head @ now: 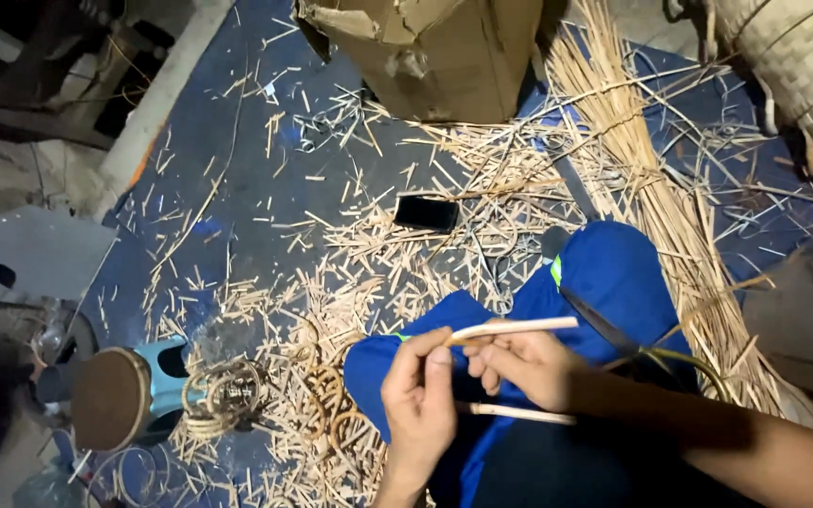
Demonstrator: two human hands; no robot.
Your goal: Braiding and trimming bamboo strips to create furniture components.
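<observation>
My left hand and my right hand meet over my blue-trousered lap. Both pinch a pale peeled cane strip that points right from my fingers. A second pale strip pokes out below my right hand; which hand holds it I cannot tell. A dark thin blade or strip lies across my knee, just right of the right hand.
Cut cane scraps litter the blue floor sheet. A black phone lies among them. Long cane bundle at right, cardboard box at top, woven basket top right. Coiled cane rings and a small stool sit at lower left.
</observation>
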